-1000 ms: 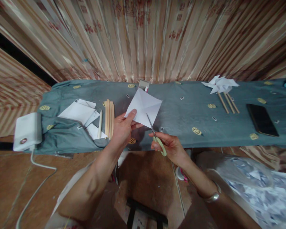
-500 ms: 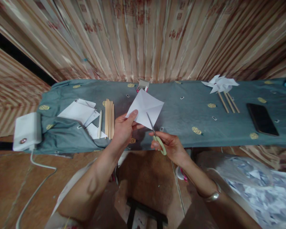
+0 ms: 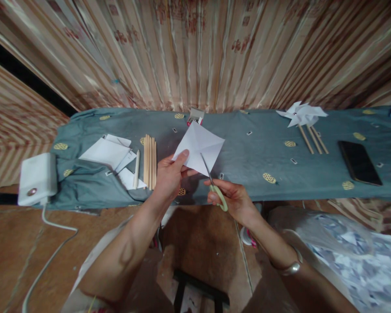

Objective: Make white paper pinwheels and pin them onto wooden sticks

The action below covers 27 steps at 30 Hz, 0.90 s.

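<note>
My left hand (image 3: 172, 174) pinches a creased white square of paper (image 3: 198, 143) at its left corner, thumb on top and fingers beneath. In my right hand (image 3: 233, 198) are scissors (image 3: 220, 199) with pale green handles. Their blade lies over the paper from its near corner toward the middle, where the creases cross; the other blade is hidden. Beyond the paper stands a small open box (image 3: 195, 116) with tiny items in it. To the left lie several wooden sticks (image 3: 150, 163), a white pen-like stick (image 3: 137, 169) and a pile of white paper pieces (image 3: 109, 154).
White paper pinwheels (image 3: 303, 115) on sticks lie at the right of the cloth-covered table (image 3: 241, 161), near a black phone (image 3: 359, 163). A white box-shaped device (image 3: 37, 180) with a cable sits at the left end. A patterned curtain (image 3: 202, 52) hangs behind.
Almost nothing differs. The hands, paper and scissors hold nearly the same position, with only a very slight shift of my right hand.
</note>
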Each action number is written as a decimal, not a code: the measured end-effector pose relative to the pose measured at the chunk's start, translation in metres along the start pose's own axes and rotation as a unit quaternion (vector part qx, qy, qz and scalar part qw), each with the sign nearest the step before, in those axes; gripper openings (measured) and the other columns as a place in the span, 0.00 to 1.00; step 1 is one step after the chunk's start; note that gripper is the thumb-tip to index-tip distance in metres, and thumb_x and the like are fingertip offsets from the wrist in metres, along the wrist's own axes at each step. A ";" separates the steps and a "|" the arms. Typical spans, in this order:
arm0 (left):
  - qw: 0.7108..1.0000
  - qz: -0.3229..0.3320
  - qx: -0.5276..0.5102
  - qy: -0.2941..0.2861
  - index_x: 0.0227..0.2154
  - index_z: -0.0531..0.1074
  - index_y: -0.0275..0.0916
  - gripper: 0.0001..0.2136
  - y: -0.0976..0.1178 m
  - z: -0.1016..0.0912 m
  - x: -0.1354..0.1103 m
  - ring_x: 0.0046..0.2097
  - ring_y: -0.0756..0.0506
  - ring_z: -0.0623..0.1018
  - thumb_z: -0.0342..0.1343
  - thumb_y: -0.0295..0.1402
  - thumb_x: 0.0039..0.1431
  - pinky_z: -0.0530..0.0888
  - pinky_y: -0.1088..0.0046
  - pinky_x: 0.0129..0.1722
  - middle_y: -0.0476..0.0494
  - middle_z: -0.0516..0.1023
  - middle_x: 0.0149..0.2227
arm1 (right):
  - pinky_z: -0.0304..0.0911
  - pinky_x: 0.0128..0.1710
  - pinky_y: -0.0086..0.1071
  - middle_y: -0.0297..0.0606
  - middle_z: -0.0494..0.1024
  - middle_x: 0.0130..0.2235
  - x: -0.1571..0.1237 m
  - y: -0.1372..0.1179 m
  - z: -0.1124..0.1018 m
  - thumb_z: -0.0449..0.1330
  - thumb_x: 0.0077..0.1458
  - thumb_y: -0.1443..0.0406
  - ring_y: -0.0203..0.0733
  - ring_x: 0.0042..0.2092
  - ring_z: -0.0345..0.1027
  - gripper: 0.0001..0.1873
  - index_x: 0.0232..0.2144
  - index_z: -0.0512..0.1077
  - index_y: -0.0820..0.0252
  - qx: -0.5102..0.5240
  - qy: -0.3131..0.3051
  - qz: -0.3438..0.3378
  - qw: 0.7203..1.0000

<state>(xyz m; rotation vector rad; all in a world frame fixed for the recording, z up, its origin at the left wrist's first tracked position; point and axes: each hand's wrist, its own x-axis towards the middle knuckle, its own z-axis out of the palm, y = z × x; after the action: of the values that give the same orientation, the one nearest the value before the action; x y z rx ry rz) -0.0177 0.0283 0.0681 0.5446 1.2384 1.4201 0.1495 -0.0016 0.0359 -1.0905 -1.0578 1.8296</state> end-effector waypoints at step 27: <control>1.000 0.005 -0.018 0.001 0.29 0.74 0.35 0.11 -0.004 -0.002 0.003 0.28 0.46 0.82 0.67 0.36 0.48 0.77 0.75 0.25 0.43 0.82 0.27 | 0.63 0.25 0.27 0.30 0.76 0.24 0.001 0.004 -0.003 0.74 0.39 0.56 0.31 0.24 0.66 0.22 0.37 0.79 0.56 -0.023 -0.024 0.001 0.999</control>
<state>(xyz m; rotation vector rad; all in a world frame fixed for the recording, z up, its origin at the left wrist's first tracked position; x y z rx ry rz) -0.0187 0.0298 0.0629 0.5258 1.2106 1.4481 0.1515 -0.0016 0.0308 -1.0799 -1.1329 1.8496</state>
